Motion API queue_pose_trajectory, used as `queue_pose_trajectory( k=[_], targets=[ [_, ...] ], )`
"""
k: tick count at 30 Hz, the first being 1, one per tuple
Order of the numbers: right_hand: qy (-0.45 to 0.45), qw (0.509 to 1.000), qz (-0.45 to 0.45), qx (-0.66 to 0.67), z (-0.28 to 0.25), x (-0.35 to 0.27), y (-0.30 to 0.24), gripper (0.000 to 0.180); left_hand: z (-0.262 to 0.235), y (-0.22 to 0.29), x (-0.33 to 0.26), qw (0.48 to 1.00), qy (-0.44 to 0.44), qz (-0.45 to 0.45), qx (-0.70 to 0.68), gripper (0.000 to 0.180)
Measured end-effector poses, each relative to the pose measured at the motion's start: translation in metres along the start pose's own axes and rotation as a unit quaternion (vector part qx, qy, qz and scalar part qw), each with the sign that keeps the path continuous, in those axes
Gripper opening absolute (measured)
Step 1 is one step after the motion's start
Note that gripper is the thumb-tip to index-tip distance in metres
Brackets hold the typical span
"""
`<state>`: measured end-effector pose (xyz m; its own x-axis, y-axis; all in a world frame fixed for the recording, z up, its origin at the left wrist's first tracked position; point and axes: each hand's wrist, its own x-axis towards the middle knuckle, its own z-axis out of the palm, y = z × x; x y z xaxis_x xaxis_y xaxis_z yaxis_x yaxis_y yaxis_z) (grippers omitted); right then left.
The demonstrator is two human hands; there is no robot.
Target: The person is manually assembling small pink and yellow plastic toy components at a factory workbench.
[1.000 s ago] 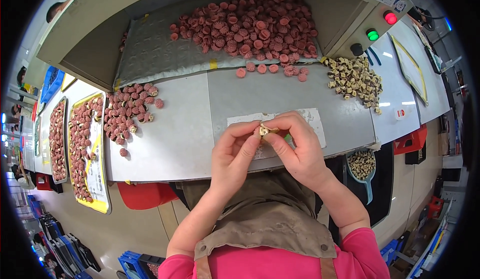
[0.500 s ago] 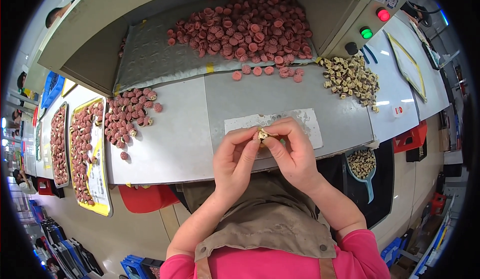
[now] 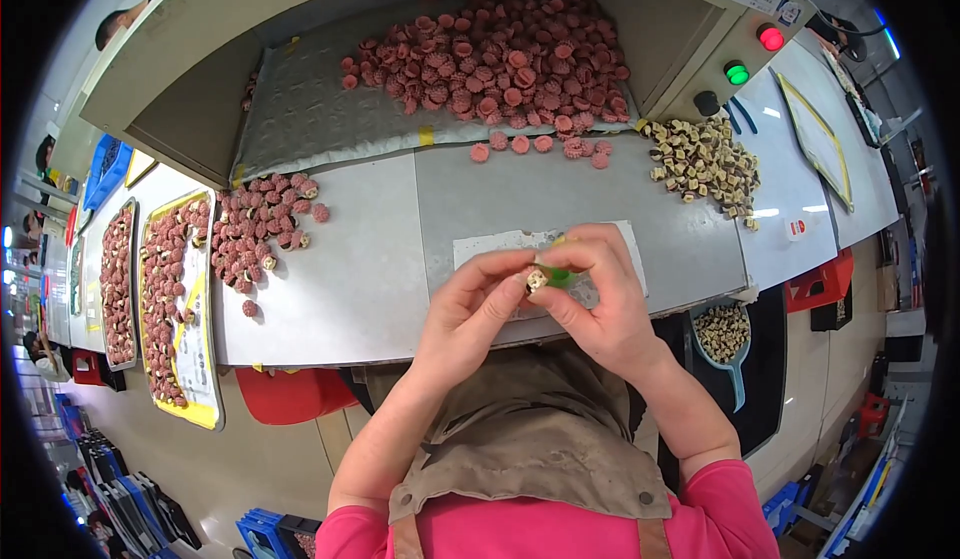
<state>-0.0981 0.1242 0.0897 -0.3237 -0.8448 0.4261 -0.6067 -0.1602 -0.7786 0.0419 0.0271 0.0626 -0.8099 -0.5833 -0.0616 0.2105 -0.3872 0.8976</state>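
My left hand [image 3: 468, 309] and my right hand [image 3: 608, 304] meet over the near edge of the table, thumbs and forefingers pinched together. A small cream-coloured cube-like piece [image 3: 537, 280] sits between the fingertips, with my left fingers closed on it. Something bright green [image 3: 562, 277] shows inside my right fingers; its full shape is hidden. Behind the hands lies a worn white board [image 3: 475, 250]. To the left is a heap of knobbly red caps with pale insides [image 3: 262, 224]. On the right is a pile of cream-and-dark cubes [image 3: 705, 164].
Hollow red caps [image 3: 500, 54] are heaped on a grey mat inside a beige booth [image 3: 160, 109]. Two trays of red pieces [image 3: 118, 289] stand at the left. A blue scoop-shaped container [image 3: 738, 379] of cubes is below the table's right side, near a red stool [image 3: 820, 281].
My right hand has turned and shifted slightly right, and the green thing in it now shows more clearly. The cream piece has moved slightly right with the fingertips.
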Motion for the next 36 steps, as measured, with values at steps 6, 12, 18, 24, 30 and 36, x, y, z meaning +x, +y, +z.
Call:
queue_pose_trajectory(
  k=[6,12,18,24,30,36],
  targets=[
    [-0.096,0.995,0.016,0.016,-0.011,0.008,-0.003,0.030,-0.005,0.006,0.003,0.998,-0.051,-0.016,-0.040,0.049],
    [-0.132,0.983,0.044,0.118,-0.011,0.008,0.006,0.025,-0.012,0.007,0.003,0.994,-0.096,-0.037,-0.041,0.050],
    [-0.113,0.991,0.015,0.068,-0.014,0.010,0.003,0.025,-0.010,0.010,0.005,0.993,-0.103,-0.031,-0.042,0.050],
    [-0.105,0.992,-0.055,-0.037,-0.025,0.009,-0.002,0.027,0.006,0.022,0.010,0.987,-0.140,-0.083,-0.015,0.050],
    [-0.110,0.993,-0.019,-0.027,-0.028,0.002,0.003,0.028,0.013,0.014,0.009,0.989,-0.095,-0.106,-0.045,0.049],
    [-0.123,0.989,0.049,0.069,-0.028,0.002,0.003,0.025,0.009,0.007,0.010,0.987,-0.086,-0.111,-0.074,0.047]
  ],
)
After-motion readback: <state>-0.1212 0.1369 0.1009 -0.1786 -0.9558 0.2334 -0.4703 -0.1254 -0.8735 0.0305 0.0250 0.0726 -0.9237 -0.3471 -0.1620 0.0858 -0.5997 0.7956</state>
